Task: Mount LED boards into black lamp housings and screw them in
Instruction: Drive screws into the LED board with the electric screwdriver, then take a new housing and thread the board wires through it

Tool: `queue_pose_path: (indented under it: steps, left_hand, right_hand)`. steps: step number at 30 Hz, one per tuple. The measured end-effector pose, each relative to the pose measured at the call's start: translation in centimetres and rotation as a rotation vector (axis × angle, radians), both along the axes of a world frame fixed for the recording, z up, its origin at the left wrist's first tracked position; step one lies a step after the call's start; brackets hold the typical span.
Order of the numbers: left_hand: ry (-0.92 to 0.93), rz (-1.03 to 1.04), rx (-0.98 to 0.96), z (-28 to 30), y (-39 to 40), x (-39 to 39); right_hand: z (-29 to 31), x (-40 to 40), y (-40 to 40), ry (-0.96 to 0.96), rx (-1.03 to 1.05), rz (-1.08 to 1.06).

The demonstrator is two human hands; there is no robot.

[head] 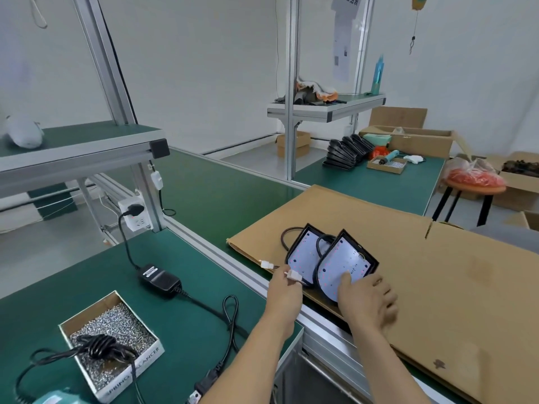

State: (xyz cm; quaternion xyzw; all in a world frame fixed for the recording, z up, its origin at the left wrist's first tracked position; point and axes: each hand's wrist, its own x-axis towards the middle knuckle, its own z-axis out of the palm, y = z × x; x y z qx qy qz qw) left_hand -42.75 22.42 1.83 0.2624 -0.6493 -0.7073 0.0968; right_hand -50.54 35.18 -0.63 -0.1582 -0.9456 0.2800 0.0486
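Note:
Two black lamp housings lie side by side on a cardboard sheet [379,228], each with a white LED board inside. The nearer housing [347,263] is under my right hand [367,301], whose fingers lie spread over its near edge, thumb on the board. The farther housing [303,252] partly tucks behind it, its black cable looping out. My left hand [284,290] pinches a white connector [294,276] on a wire. A second white connector [267,264] lies just left of it.
A box of screws [113,342] with a coiled black cord on it sits near left. A power adapter [159,279] and its cable cross the green bench. A stack of black housings [347,151] and cardboard boxes stand at the far right. An aluminium rail divides the benches.

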Motion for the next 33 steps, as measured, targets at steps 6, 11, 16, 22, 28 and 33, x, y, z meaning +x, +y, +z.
queue_pose_path:
  steps: [6, 11, 16, 22, 28, 33]
  left_hand:
    - [0.102, -0.123, 0.039, 0.2, 0.3, 1.1]
    - [0.141, -0.090, -0.003, 0.7, -0.1, 2.7]
    - [0.090, -0.027, -0.091, 0.6, -1.8, 5.4]
    - [0.191, 0.284, -0.127, 2.2, -5.6, 11.8]
    - [0.300, 0.590, -0.189, 4.4, -10.4, 23.5]
    - [0.186, 0.813, -0.257, 4.2, -14.1, 34.1]
  right_hand:
    - [-0.1, -0.9, 0.3, -0.035, 0.054, 0.016]
    - [0.2, -0.2, 0.5, 0.001, -0.074, 0.011]
    - [1.9, 3.8, -0.8, 0.373, -0.242, 0.108]
    - [4.9, 13.1, -7.5, 0.624, -0.594, 0.473]
    - [6.5, 24.0, -16.0, 0.467, -0.805, 0.984]
    - [5.8, 31.7, -22.4, 0.242, -0.826, 1.316]
